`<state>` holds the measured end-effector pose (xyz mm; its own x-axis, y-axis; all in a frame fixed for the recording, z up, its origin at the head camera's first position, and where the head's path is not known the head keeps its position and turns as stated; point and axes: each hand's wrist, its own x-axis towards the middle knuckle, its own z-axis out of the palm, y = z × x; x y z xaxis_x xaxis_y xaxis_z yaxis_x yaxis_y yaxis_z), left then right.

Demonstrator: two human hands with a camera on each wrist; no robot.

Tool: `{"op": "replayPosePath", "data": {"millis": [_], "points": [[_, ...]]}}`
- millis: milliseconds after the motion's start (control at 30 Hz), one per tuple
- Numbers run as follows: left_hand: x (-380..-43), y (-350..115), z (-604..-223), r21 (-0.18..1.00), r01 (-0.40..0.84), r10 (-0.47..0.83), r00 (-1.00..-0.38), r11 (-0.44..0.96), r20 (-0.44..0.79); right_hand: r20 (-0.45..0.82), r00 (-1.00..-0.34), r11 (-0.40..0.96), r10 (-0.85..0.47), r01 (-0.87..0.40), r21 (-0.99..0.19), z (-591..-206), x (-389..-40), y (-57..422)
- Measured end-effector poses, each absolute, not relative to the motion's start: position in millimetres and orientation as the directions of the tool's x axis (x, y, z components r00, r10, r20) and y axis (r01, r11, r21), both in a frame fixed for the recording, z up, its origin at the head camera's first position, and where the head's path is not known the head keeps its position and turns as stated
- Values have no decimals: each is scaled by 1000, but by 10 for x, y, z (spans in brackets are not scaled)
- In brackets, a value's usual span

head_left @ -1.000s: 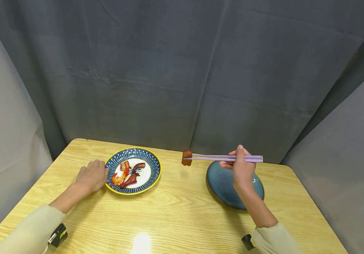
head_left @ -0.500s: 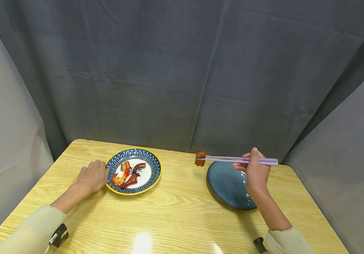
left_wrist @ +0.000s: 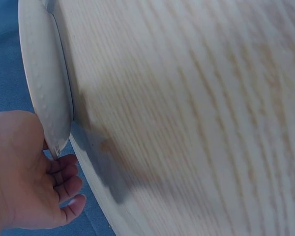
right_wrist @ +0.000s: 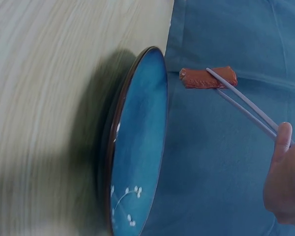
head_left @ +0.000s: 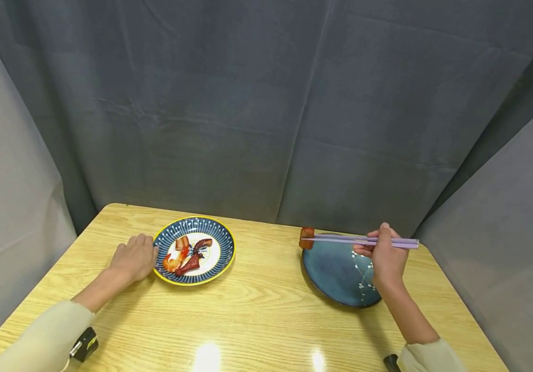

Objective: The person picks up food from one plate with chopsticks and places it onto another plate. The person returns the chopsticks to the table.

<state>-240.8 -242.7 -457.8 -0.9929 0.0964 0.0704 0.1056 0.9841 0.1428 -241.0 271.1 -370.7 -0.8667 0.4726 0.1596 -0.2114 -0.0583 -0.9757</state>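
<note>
My right hand (head_left: 389, 261) holds a pair of lilac chopsticks (head_left: 347, 239), pointing left. Pinched between their tips is a reddish-brown piece of meat (head_left: 307, 238). In the right wrist view this roll-shaped piece (right_wrist: 208, 77) hangs above the level of a dark blue plate (right_wrist: 140, 137) with white blossoms. Seen from the head, the meat overlaps that plate's (head_left: 331, 274) upper left rim. At the left, my left hand (head_left: 133, 258) grips the edge of a blue-and-white plate (head_left: 225, 258) with a yellow rim. The left wrist view has the plate's edge (left_wrist: 46, 73) between thumb and curled fingers.
On the patterned plate lie a shrimp (head_left: 173, 262) and several dark reddish food pieces (head_left: 191, 264). Both plates stand on a light wooden table (head_left: 257, 315). Behind its back edge hangs a grey curtain (head_left: 192, 113), with pale cloth at both sides.
My right hand has moved right and slightly down with the chopsticks and the meat, from between the plates to the blue plate's left rim. My left hand has stayed in place.
</note>
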Motion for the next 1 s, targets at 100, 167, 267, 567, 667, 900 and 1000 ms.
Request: {"op": "replayPosePath", "data": {"millis": [100, 167, 267, 567, 667, 900, 1000], "points": [[-2411, -2430, -4568, 142, 105, 97, -993, 984, 67, 149, -864, -58, 482, -201, -978, -3725, -2402, 2767], [-2411, -2431, -4562, 142, 104, 96, -993, 984, 66, 144, -862, -46, 487, -189, -981, -3742, -2397, 2802], [-2408, -2425, -4554, 144, 104, 96, -993, 984, 63, 139, -859, -19, 492, -170, -985, -3763, -2387, 2858], [-2401, -2421, -4559, 146, 99, 92, -994, 984, 52, 170, -844, 52, 508, -167, -985, -3854, -2374, 2973], [-2403, -2424, -4564, 149, 97, 91, -995, 984, 50, 172, -842, 46, 512, -172, -984, -3869, -2380, 2993], [-2409, -2431, -4578, 151, 102, 94, -994, 983, 58, 188, -835, 41, 517, -195, -980, -3909, -2416, 3012], [-2410, -2432, -4582, 152, 107, 97, -993, 983, 66, 196, -833, 48, 517, -201, -978, -3933, -2438, 3020]]}}
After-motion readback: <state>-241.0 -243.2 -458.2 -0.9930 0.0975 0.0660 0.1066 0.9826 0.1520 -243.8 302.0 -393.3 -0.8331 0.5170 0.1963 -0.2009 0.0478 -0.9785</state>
